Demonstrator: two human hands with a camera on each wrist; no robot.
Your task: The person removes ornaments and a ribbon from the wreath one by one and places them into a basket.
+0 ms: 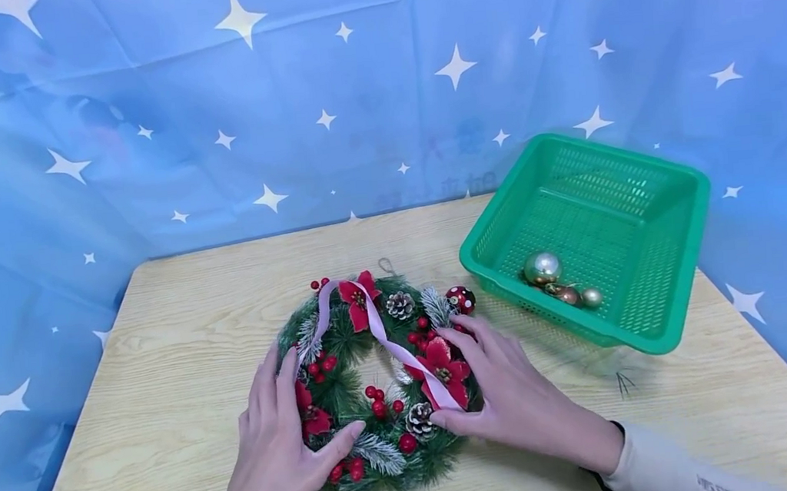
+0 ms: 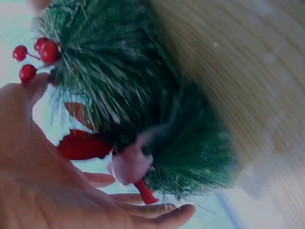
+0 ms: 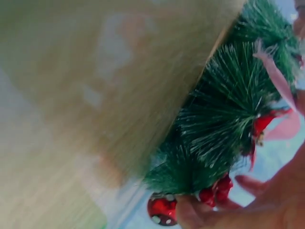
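A green Christmas wreath lies on the wooden table, trimmed with red poinsettias, berries, pinecones and frosted sprigs. A pale pink ribbon runs over its top flower and down across the right poinsettia. My left hand holds the wreath's left side, fingers along the outer edge and thumb over the front near red berries. On the opposite side my right hand grips it, thumb beside a pinecone and fingertips near a red polka-dot ball. The same ball shows beside the right fingers in the right wrist view.
A green plastic basket stands at the back right of the table, close to the wreath. Inside are several shiny balls. A small dark twig lies in front of it. Blue star-patterned cloth hangs behind and at the sides.
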